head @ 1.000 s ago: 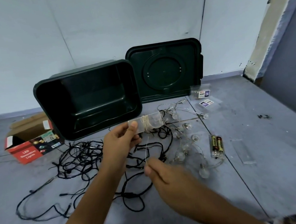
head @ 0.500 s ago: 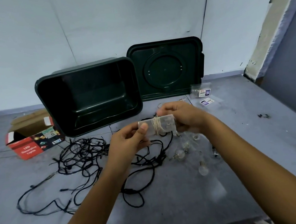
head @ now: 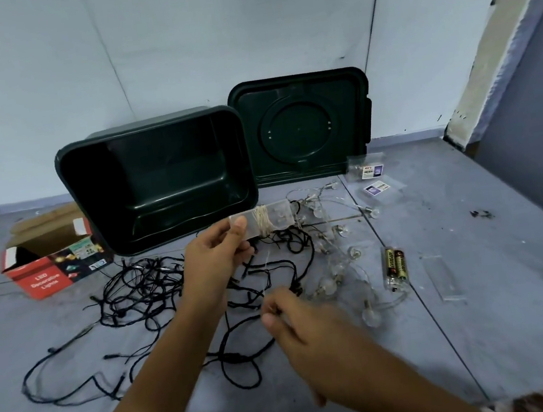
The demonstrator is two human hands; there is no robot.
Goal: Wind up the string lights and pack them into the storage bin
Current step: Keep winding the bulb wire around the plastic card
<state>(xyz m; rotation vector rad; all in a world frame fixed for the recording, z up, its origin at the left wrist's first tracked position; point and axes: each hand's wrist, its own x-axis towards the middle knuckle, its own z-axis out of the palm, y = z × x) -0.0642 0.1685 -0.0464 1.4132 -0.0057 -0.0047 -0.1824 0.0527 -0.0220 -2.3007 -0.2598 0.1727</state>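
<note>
- left hand [head: 216,258] pinches clear battery case [head: 262,221], thin wire wound round its middle
- right hand [head: 299,326] pinches the wire's loose strand, below the case
- green bin [head: 160,182] tilted open behind

a: left hand [head: 215,261]?
b: grips a clear box [head: 278,219] with wire [head: 263,222] wound round it.
a: right hand [head: 311,335]?
b: lower, pinching that wire. black lights [head: 143,288] lie tangled before the tipped bin [head: 164,188]; lid [head: 301,129] leans on the wall [head: 173,46].

Open red cardboard box [head: 47,270] at left, two batteries [head: 395,264], clear plastic cover [head: 442,278], small packets [head: 371,172]
</note>
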